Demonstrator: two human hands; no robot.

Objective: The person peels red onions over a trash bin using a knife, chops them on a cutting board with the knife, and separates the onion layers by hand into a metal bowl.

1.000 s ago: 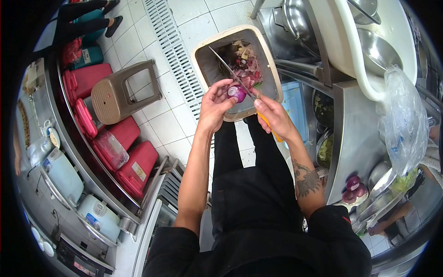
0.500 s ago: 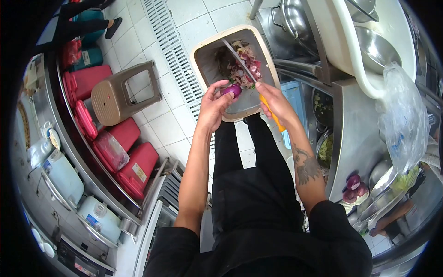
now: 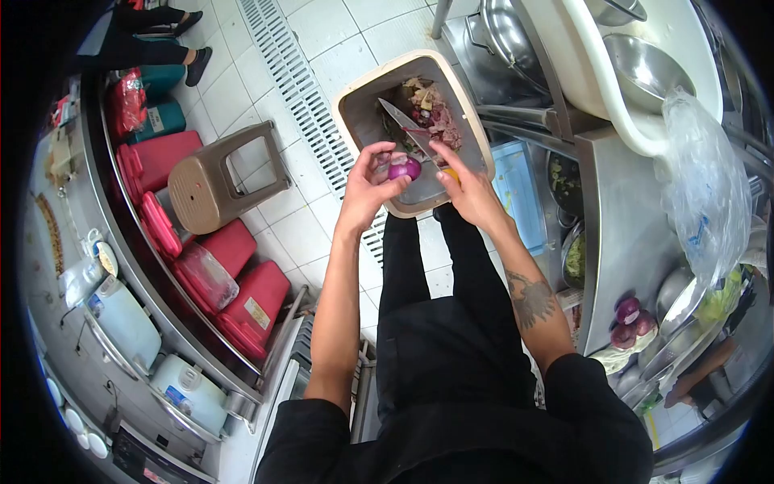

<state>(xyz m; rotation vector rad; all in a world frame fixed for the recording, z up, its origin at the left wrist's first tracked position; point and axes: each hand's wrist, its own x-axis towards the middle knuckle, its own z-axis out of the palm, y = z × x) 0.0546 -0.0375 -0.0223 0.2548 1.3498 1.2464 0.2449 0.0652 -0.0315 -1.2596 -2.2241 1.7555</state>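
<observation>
A purple-red onion (image 3: pixel 404 168) sits in the fingers of my left hand (image 3: pixel 369 184), over the near part of a beige-rimmed bin (image 3: pixel 343 121). My right hand (image 3: pixel 470 192) is closed on a knife (image 3: pixel 403 121) with a yellow handle, of which only a little shows. The blade points away and to the left, flat side toward me, above the bin. Onion skins and other scraps (image 3: pixel 439 121) lie in the bin below the blade. The onion and the knife are close beside each other; I cannot tell whether they touch.
To the left stand a brown plastic stool (image 3: pixel 205 189) and red lidded bins (image 3: pixel 254 302). On the right is a steel counter (image 3: pixel 617 234) with several onions (image 3: pixel 629 323) and a plastic bag (image 3: pixel 701 194). Another person's legs (image 3: pixel 145 44) show at the upper left.
The knife has turned in my right hand, showing its blade broadside, and the handle no longer sticks out behind. The onion has rolled slightly in my left hand. The other person's legs have shifted.
</observation>
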